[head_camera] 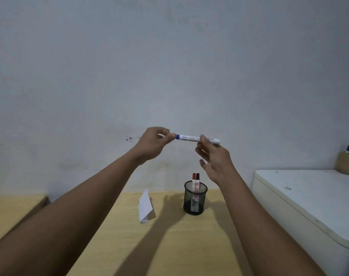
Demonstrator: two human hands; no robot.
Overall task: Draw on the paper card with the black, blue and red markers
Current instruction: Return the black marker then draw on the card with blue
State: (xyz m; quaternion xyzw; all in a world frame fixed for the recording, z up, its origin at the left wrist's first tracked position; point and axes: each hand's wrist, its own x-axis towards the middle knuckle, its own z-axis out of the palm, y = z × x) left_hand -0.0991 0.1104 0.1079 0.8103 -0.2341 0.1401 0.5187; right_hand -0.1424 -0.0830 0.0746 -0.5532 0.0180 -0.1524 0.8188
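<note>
At frame centre your left hand (pixel 152 143) pinches the cap end of the white blue-capped marker (pixel 197 138) while your right hand (pixel 214 158) grips its barrel, so no drawing has begun: the folded white paper card (pixel 145 206) looks blank at lower centre, red and black markers (pixel 195 176) unused in the black mesh cup (pixel 195 198).
</note>
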